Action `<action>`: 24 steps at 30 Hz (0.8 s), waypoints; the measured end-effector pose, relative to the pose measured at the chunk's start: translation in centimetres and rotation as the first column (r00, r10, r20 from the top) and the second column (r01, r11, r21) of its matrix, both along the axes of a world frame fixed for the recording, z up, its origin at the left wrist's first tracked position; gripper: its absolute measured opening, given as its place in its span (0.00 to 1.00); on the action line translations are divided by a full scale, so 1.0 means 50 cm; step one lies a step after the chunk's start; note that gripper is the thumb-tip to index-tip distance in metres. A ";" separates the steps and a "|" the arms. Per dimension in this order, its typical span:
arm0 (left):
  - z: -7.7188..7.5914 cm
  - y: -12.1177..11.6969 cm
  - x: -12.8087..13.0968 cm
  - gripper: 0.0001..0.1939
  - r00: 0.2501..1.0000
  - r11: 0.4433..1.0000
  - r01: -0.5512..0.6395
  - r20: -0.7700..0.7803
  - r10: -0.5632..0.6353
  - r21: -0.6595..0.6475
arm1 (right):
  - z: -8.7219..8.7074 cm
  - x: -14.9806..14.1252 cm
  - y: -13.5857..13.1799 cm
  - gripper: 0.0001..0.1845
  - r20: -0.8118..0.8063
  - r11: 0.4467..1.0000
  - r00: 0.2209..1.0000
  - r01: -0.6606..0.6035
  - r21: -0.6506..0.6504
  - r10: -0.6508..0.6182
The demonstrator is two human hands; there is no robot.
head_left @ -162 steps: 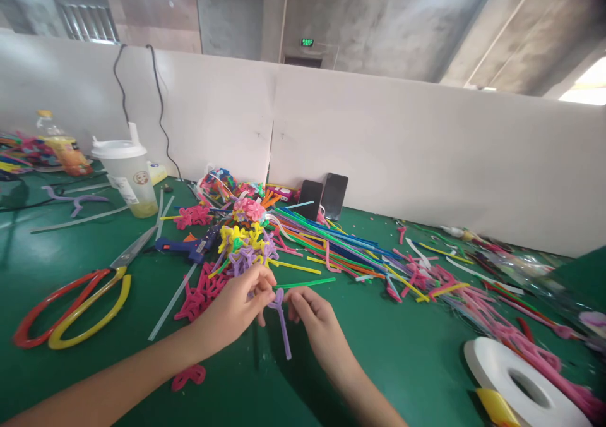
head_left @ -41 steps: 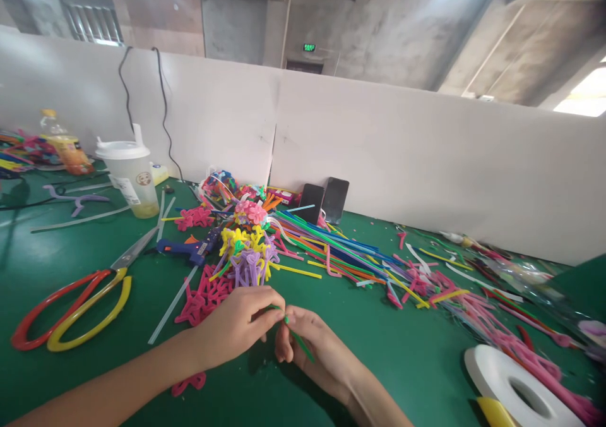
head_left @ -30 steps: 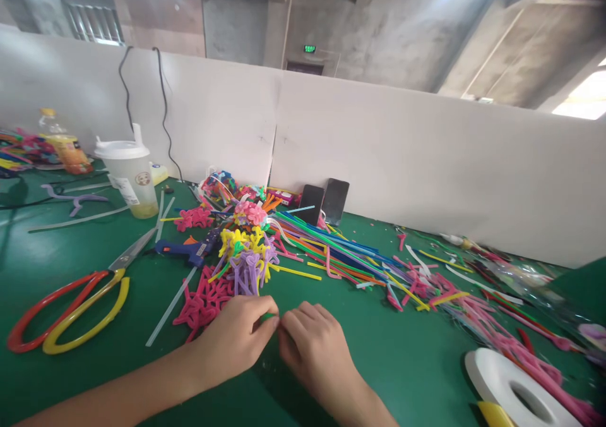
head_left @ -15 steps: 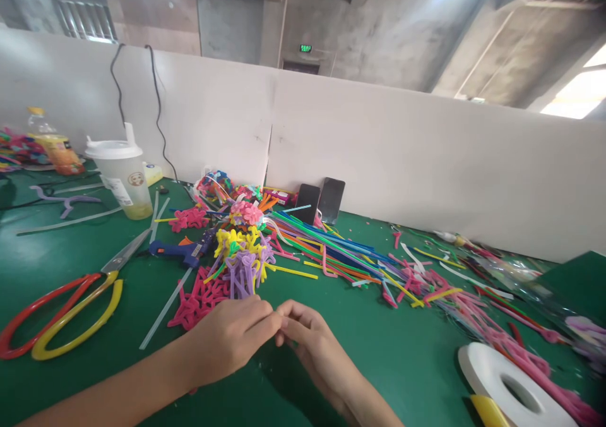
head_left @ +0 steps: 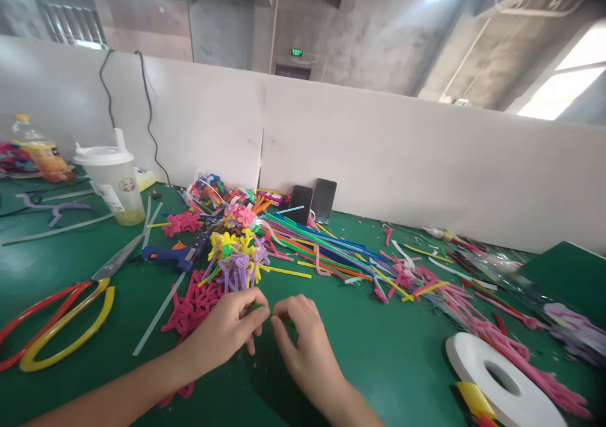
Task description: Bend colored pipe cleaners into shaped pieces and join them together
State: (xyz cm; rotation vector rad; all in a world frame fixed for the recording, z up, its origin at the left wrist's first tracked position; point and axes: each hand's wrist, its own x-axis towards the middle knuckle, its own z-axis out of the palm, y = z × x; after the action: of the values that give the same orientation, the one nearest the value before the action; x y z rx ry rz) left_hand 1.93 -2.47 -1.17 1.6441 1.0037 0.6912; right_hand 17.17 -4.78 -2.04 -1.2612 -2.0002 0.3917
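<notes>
My left hand (head_left: 227, 329) and my right hand (head_left: 300, 342) meet low in the middle over the green table (head_left: 388, 351). Both pinch a short green pipe cleaner piece (head_left: 259, 309) between their fingertips, and most of it is hidden by the fingers. Just beyond them lies a bunch of purple and yellow bent pipe cleaner shapes (head_left: 237, 259). A pile of pink bent shapes (head_left: 192, 300) lies beside my left hand.
Long coloured pipe cleaners (head_left: 341, 256) spread to the right. Large scissors (head_left: 61, 313) and a blue glue gun (head_left: 170, 256) lie at the left. A lidded cup (head_left: 113, 180), two phones (head_left: 312, 199) and a white tape roll (head_left: 502, 379) stand around. A white partition (head_left: 379, 155) closes the back.
The purple piece held earlier is gone from my hands; they now work a green piece. My fingertips have parted a little, and the view has shifted slightly right.
</notes>
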 end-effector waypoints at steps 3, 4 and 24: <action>0.009 -0.002 -0.001 0.11 0.994 0.992 -0.002 -0.105 0.015 0.124 | 0.001 -0.006 0.004 0.05 -0.223 0.978 0.974 -0.015 -0.207 -0.033; 0.010 -0.002 -0.001 0.11 0.992 0.991 0.001 -0.123 0.016 0.134 | 0.001 -0.007 0.004 0.05 -0.259 0.971 0.965 -0.031 -0.238 -0.033; 0.020 0.000 -0.001 0.12 0.995 0.996 -0.077 -0.056 0.079 0.047 | 0.008 0.001 0.008 0.09 -0.442 0.908 0.897 -0.189 -0.374 0.005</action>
State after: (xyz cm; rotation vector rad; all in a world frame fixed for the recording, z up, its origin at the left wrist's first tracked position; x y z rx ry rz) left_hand 1.88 -2.50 -0.17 1.6796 1.1061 0.7263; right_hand 17.20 -4.37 -1.63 -1.1814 -1.6448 1.0928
